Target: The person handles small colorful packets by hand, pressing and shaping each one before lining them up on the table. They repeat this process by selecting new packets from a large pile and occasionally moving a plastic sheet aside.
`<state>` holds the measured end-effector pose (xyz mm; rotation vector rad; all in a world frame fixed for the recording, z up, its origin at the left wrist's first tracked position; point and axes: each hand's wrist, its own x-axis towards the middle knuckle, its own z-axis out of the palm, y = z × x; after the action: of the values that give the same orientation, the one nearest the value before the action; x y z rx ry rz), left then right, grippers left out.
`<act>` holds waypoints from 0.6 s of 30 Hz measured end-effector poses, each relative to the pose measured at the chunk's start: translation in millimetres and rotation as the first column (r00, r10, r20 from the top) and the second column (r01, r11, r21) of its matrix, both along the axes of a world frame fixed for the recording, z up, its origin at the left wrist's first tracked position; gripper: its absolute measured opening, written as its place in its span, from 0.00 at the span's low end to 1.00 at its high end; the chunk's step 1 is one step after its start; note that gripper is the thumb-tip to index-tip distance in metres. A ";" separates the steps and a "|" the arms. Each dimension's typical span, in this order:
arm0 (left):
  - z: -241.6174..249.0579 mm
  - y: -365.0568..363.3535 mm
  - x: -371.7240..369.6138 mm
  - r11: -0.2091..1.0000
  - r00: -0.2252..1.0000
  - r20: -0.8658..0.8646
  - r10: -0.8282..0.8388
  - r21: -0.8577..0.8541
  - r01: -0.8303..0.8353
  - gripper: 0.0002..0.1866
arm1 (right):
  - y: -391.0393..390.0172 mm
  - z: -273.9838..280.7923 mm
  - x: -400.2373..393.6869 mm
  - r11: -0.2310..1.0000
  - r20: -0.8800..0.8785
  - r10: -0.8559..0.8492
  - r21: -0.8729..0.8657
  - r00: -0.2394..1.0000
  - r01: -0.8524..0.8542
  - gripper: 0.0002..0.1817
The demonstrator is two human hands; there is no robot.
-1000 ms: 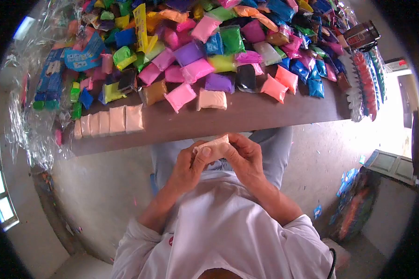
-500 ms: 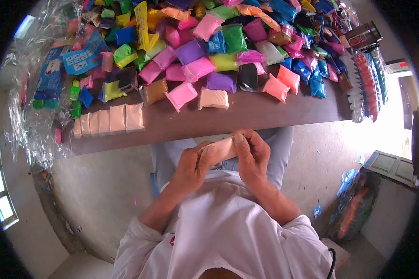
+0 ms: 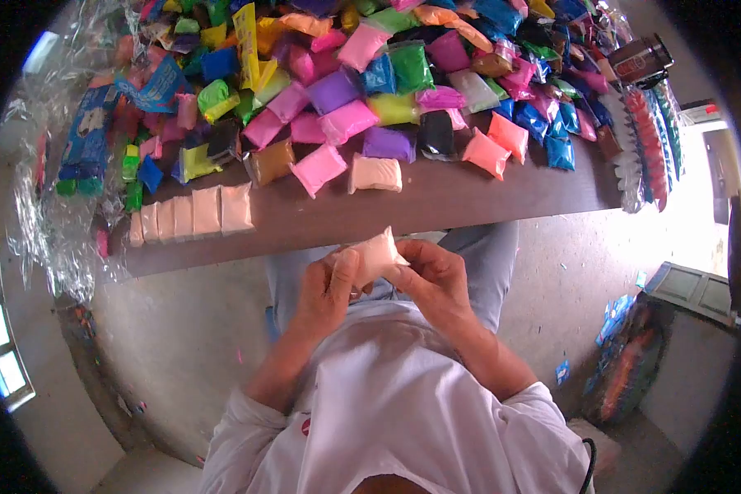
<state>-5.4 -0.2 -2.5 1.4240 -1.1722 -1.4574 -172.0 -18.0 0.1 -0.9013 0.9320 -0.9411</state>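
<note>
Between my two hands, over my lap and just off the table's front edge, is a pale peach packet (image 3: pixel 376 257). My left hand (image 3: pixel 329 284) is closed on its left side, thumb on top. The fingers and thumb of my right hand (image 3: pixel 433 276) pinch its lower right corner. One corner of the packet points up toward the table (image 3: pixel 321 221). Several similar peach packets (image 3: pixel 207 212) stand in a row at the table's front left. Another peach packet (image 3: pixel 375 174) lies alone near the middle.
A heap of colourful packets (image 3: pixel 337 90) covers the back of the table. Crumpled clear plastic (image 3: pixel 53 198) hangs at the left edge. At the back right are a dark jar (image 3: pixel 639 60) and strips of wrapped red pieces (image 3: pixel 646 148). Blue scraps lie on the floor (image 3: pixel 562 372).
The peach packet has turned from lying slantwise to having a corner upward. My right hand has shifted down from its top right end to its lower right corner.
</note>
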 end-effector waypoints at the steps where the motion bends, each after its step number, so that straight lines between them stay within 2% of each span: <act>1: 0.0 -0.5 -0.9 1.000 1.000 0.000 -0.002 -0.002 0.002 0.24 | 0.8 0.2 -0.8 1.000 0.000 -0.002 -0.002 1.000 0.002 0.12; 3: -0.3 -0.7 -2.2 1.000 0.999 -0.047 -0.006 0.026 0.007 0.23 | 4.4 0.4 -2.3 1.000 -0.161 -0.008 -0.028 0.987 0.003 0.12; 4: 0.1 -0.7 -2.9 1.000 0.999 -0.047 -0.006 0.026 0.007 0.23 | 5.6 0.1 -2.1 1.000 -0.161 -0.008 -0.028 0.987 0.004 0.12; 7: 4.0 -0.5 -5.9 1.000 1.000 0.002 0.020 -0.016 -0.020 0.24 | 8.9 -2.1 0.1 0.998 -0.094 -0.052 0.033 0.994 0.055 0.12; 9: 7.2 -2.4 -8.7 0.999 0.999 -0.028 0.034 -0.024 -0.034 0.24 | 10.1 -4.9 0.5 0.988 0.004 -0.157 -0.008 0.988 0.157 0.13; 10: 4.1 -1.9 -6.9 0.999 0.999 -0.027 0.034 -0.025 -0.035 0.24 | 10.2 -6.9 -1.5 0.988 0.005 -0.156 -0.008 0.988 0.156 0.13; 12: -5.1 -0.5 -1.8 1.000 0.993 -0.117 0.023 0.021 -0.020 0.25 | 10.1 -11.6 -10.0 0.978 0.168 -0.194 0.109 0.966 0.177 0.15; 13: -4.8 -0.5 -0.6 1.000 0.993 -0.117 0.023 0.022 -0.021 0.25 | 8.9 -13.5 -13.9 0.978 0.168 -0.194 0.109 0.966 0.177 0.15; 15: -2.9 -1.3 1.0 0.994 0.976 -0.210 0.066 0.100 -0.046 0.26 | 3.1 -15.2 -18.6 0.979 0.134 -0.168 -0.093 0.977 0.182 0.15; 16: -1.8 -1.9 1.6 0.994 0.976 -0.210 0.067 0.102 -0.046 0.26 | 0.9 -12.0 -17.7 0.979 0.134 -0.168 -0.091 0.977 0.181 0.15; 18: 1.5 -2.7 2.4 0.990 0.986 -0.158 0.045 0.142 -0.022 0.27 | -3.9 -1.7 -13.8 0.869 -0.273 -0.172 -0.494 0.946 0.016 0.23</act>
<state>-3.0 -2.8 -0.9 1.3826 -0.9578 -1.6250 -185.7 -21.8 -1.6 -1.4786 1.0293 -1.1693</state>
